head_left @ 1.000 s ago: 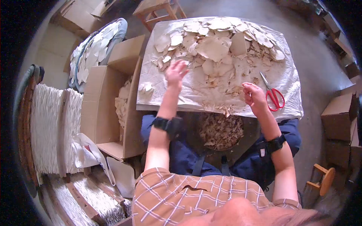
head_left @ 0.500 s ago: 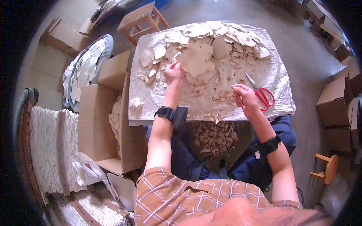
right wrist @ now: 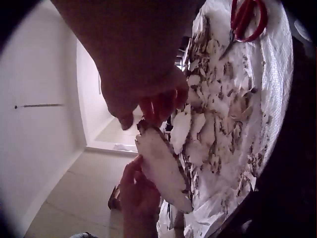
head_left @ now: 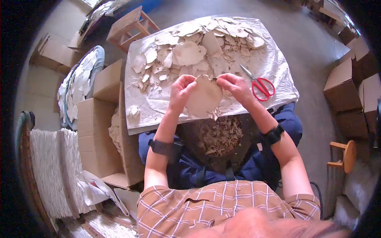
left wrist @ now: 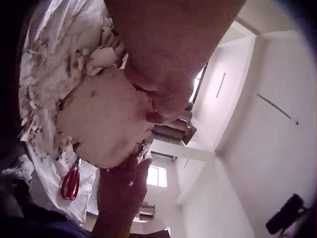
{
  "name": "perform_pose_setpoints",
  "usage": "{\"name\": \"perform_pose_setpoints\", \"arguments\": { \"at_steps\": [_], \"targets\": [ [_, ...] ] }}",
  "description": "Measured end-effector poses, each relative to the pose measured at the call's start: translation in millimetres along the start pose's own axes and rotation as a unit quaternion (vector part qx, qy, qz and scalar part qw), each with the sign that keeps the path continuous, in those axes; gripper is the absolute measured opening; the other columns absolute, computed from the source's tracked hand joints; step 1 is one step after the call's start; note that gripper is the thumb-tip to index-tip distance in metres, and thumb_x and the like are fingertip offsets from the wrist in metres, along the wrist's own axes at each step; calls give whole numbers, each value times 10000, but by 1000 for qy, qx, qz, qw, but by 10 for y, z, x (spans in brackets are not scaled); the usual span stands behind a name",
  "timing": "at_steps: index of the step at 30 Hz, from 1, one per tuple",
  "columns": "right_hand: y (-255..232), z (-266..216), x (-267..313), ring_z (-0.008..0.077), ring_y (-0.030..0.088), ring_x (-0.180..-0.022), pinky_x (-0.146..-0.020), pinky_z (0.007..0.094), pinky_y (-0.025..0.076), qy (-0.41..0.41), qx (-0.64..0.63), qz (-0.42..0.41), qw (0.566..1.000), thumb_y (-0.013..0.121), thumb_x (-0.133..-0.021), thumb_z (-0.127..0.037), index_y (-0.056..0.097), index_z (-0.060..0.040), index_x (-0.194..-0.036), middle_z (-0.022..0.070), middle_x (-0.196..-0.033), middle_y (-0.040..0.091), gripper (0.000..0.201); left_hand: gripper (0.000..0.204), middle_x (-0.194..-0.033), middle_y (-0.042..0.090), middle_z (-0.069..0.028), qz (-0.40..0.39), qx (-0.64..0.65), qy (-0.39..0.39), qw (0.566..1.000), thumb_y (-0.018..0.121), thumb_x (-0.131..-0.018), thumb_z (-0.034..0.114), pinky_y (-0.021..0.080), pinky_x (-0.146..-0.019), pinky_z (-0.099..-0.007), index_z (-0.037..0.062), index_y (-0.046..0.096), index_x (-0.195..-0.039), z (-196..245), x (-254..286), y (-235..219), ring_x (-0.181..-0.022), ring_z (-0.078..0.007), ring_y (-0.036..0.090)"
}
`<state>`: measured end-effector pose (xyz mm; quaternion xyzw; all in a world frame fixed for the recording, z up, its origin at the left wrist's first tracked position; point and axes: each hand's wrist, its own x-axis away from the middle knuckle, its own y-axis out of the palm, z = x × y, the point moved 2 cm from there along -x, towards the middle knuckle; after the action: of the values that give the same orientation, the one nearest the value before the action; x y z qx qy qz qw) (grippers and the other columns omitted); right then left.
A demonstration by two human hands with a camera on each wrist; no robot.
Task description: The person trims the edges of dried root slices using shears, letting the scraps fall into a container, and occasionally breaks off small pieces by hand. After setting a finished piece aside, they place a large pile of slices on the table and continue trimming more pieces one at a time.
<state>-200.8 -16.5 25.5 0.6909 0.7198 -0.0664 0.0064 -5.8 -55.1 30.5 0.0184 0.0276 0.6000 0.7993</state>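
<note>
A thin, pale, roundish flat piece (head_left: 204, 97) with a dark ragged edge is held up over the near side of the table. My left hand (head_left: 181, 91) pinches its left edge between thumb and fingers. On the opposite side, my right hand (head_left: 236, 88) pinches the rough, dark upper rim. In the right wrist view the piece (right wrist: 161, 161) appears tilted, its brown broken border facing the right hand. Red-handled scissors (head_left: 262, 89) lie on the table to the right of my right hand. Beyond both hands spreads a heap of similar pale pieces (head_left: 188, 53).
A white sheet (head_left: 278, 75) covers the table. Below its near edge, between the knees, sits a container of brown scraps (head_left: 220, 137). An open cardboard box (head_left: 97, 135) with pale pieces stands at the left. Wooden stools (head_left: 347, 156) and boxes (head_left: 341, 87) stand around.
My left hand reached to the heap, took hold of a pale flat piece and brought it back toward the body. My right hand moved inward and now grips the piece's other edge.
</note>
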Motion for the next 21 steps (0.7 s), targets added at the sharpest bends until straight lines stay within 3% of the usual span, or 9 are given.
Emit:
{"name": "perform_pose_setpoints", "arguments": {
  "at_steps": [5, 7, 9, 13, 15, 16, 18, 19, 21],
  "targets": [
    [0, 13, 60, 51, 498, -613, -560, 216, 414, -3, 50, -37, 998, 616, -748, -167, 609, 15, -806, 0, -657, 574, 191, 233, -853, 577, -23, -93, -19, -87, 992, 610, -752, 93, 426, -695, -213, 17, 517, -952, -60, 150, 110, -767, -82, 536],
    [40, -44, 102, 50, 492, -614, -556, 210, 406, 21, 16, -57, 998, 620, -743, -160, 609, 12, -809, -2, -657, 570, 184, 253, -843, 594, -23, -109, -15, -91, 990, 649, -715, 91, 440, -673, -220, 22, 552, -938, 1, 168, 172, -751, -85, 550],
    [69, -42, 120, 45, 487, -609, -548, 208, 402, 28, 8, -68, 997, 625, -742, -159, 610, 9, -798, -7, -655, 567, 178, 218, -782, 606, -12, -161, -53, -157, 973, 682, -684, 101, 450, -627, -227, 28, 604, -874, -42, 182, 198, -694, -82, 557],
    [67, -91, 126, 47, 490, -603, -536, 204, 402, 50, -11, -92, 994, 619, -753, -183, 613, 1, -787, -2, -658, 565, 188, 175, -718, 613, -7, -166, -51, -166, 971, 704, -664, 138, 457, -592, -222, 31, 642, -788, -61, 197, 217, -632, -70, 556],
    [34, -129, 139, 53, 489, -576, -509, 202, 395, 161, -37, -131, 978, 609, -764, -201, 613, -18, -796, -2, -662, 561, 186, 168, -714, 613, -8, -170, -36, -152, 973, 702, -663, 132, 458, -587, -223, 32, 643, -785, -89, 203, 202, -626, -71, 557],
    [37, -92, 141, 53, 489, -576, -509, 202, 395, 162, -38, -131, 977, 609, -764, -201, 613, -18, -796, -2, -662, 561, 186, 160, -711, 613, -9, -176, -21, -136, 975, 700, -663, 125, 459, -583, -223, 33, 644, -781, -95, 207, 198, -620, -72, 558],
    [75, 5, 149, 54, 487, -552, -477, 198, 382, 210, -177, -123, 954, 602, -776, -219, 612, -35, -808, -1, -671, 566, 187, 149, -715, 611, -7, -174, -5, -135, 975, 688, -667, 109, 457, -584, -225, 28, 640, -783, -98, 209, 192, -623, -75, 557],
    [122, 24, 169, 54, 487, -552, -477, 198, 382, 210, -176, -123, 954, 602, -776, -219, 612, -35, -808, -1, -671, 566, 187, 139, -720, 609, -5, -172, 11, -133, 976, 675, -672, 93, 455, -585, -228, 23, 636, -785, -92, 208, 194, -626, -78, 555],
    [224, 48, 203, 55, 491, -546, -464, 198, 373, 196, -255, -7, 947, 597, -783, -213, 610, -28, -822, 3, -682, 577, 189, 135, -718, 609, -5, -163, 10, -140, 977, 672, -674, 92, 455, -585, -228, 20, 634, -782, -76, 199, 204, -624, -77, 554]
  ]
}}
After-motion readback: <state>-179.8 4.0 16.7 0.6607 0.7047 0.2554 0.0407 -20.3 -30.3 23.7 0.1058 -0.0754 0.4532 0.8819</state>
